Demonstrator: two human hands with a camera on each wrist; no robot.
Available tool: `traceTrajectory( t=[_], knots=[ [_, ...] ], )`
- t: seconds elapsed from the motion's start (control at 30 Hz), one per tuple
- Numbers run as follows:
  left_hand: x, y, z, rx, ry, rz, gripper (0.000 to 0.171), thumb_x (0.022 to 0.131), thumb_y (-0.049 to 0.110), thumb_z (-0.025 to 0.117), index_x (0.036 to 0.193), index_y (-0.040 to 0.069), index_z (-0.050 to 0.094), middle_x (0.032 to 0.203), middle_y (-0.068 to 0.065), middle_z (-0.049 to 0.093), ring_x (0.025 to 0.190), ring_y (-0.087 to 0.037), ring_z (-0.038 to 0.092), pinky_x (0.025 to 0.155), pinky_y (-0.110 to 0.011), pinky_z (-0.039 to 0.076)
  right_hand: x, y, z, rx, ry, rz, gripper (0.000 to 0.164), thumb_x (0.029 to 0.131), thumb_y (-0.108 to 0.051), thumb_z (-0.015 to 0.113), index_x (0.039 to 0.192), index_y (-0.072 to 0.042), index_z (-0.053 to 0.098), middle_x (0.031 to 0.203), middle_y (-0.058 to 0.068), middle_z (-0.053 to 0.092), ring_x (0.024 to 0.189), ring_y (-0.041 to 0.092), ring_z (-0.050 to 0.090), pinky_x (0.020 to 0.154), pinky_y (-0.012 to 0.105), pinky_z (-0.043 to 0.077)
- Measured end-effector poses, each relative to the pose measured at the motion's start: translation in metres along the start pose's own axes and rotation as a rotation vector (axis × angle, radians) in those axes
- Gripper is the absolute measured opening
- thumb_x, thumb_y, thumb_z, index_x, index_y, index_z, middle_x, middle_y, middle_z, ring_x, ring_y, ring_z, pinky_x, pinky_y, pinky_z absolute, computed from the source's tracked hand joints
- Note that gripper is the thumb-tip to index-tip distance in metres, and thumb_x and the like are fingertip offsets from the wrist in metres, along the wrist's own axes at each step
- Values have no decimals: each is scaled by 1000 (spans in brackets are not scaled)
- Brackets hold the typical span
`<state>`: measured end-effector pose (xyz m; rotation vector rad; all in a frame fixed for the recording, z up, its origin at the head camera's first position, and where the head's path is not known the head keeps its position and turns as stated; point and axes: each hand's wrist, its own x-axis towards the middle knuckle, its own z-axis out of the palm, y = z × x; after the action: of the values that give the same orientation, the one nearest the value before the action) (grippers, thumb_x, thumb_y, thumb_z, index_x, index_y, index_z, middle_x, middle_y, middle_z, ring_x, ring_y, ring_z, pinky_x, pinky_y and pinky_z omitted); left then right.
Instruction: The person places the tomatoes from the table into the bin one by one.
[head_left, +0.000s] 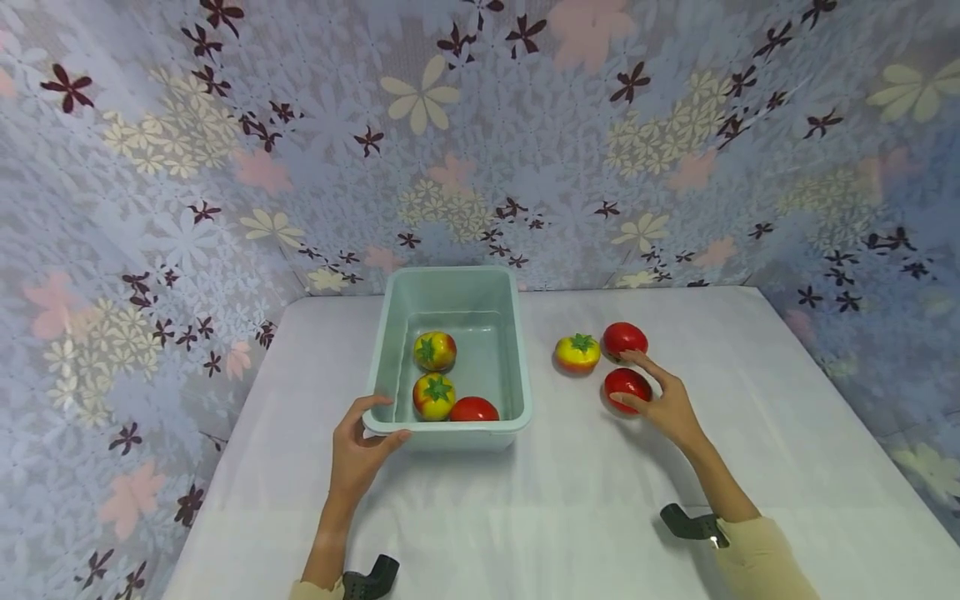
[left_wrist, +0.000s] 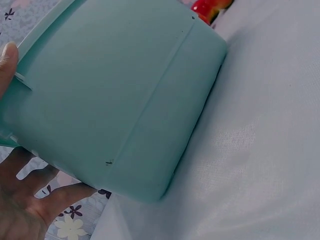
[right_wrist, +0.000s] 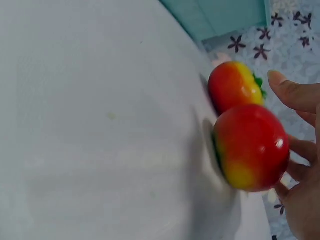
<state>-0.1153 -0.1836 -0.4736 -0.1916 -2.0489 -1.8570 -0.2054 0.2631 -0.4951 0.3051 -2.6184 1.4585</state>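
A pale green plastic bin stands on the white-covered table. My left hand grips its near left corner, thumb on the front wall and fingers at the left side; the left wrist view shows the bin's outer wall. Inside lie two yellow-red toy tomatoes with green leaf tops and a red one. My right hand hovers at a red toy tomato right of the bin, fingers spread around its far side. In the right wrist view, the thumb is apart from this tomato.
Beyond the right hand sits another red toy tomato, beside a yellow-red one with a green leaf top. Flower-patterned cloth hangs behind the table and along both sides. The white cloth covers the tabletop.
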Motion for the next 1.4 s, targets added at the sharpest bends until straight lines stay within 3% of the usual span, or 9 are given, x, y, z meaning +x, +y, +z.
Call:
traceTrajectory(
  t=[0.23, 0.53, 0.7, 0.77, 0.87, 1.0, 1.2, 1.4],
  knots=[
    [-11, -4, 0, 8, 15, 7, 47, 68, -16, 78, 110, -2, 62, 111, -11, 61, 103, -23, 61, 67, -25, 59, -15, 13, 3, -46, -39, 67, 73, 79, -12, 81, 143, -5, 46, 148, 24, 41, 139, 47, 30, 107, 70, 27],
    [-9, -6, -1, 6, 10, 15, 46, 69, -15, 78, 111, -6, 60, 114, -7, 62, 108, -21, 60, 67, -25, 59, -13, 19, 3, -40, -41, 122, 77, 80, -12, 79, 146, -3, 40, 147, 26, 41, 135, 46, 35, 106, 66, 32],
    [-8, -6, -1, 6, 14, 15, 46, 70, -14, 78, 112, -3, 61, 115, -15, 61, 109, -22, 59, 67, -26, 59, -13, 21, 3, -31, -33, 127, 75, 82, -16, 79, 146, -4, 42, 146, 24, 43, 132, 44, 39, 104, 62, 39],
    [-7, -7, -1, 3, 14, 19, 47, 70, -15, 78, 111, -2, 61, 114, -14, 61, 109, -22, 59, 67, -25, 59, -13, 21, 3, -40, -30, 126, 74, 83, -19, 79, 145, -5, 42, 146, 22, 45, 131, 43, 41, 103, 56, 44],
    [-7, -7, 0, 1, 14, 21, 46, 70, -15, 78, 111, -3, 61, 113, -13, 61, 109, -20, 59, 67, -25, 59, -13, 22, 3, -39, -28, 125, 73, 83, -21, 78, 145, -6, 43, 145, 21, 46, 130, 41, 43, 98, 30, 49],
    [-6, -6, 0, 1, 10, 26, 46, 70, -15, 78, 111, -3, 61, 113, -13, 61, 109, -19, 60, 67, -26, 59, -12, 23, 2, -6, -21, 121, 71, 84, -22, 78, 145, -6, 44, 145, 20, 46, 129, 39, 44, 85, 4, 37],
    [-4, -6, 0, 1, -5, 29, 46, 70, -14, 78, 111, -6, 60, 113, 0, 61, 106, -23, 61, 67, -26, 59, -11, 17, 1, 41, -7, 123, 69, 85, -21, 76, 145, -8, 44, 145, 19, 47, 129, 38, 45, 84, 3, 37],
    [-1, -7, 0, -5, -13, 40, 45, 70, -14, 78, 111, -4, 60, 113, -8, 61, 106, -22, 60, 67, -25, 59, -5, 13, 2, 54, 7, 88, 65, 86, -18, 75, 143, -6, 46, 144, 20, 48, 127, 39, 47, 86, 3, 38]
  ],
)
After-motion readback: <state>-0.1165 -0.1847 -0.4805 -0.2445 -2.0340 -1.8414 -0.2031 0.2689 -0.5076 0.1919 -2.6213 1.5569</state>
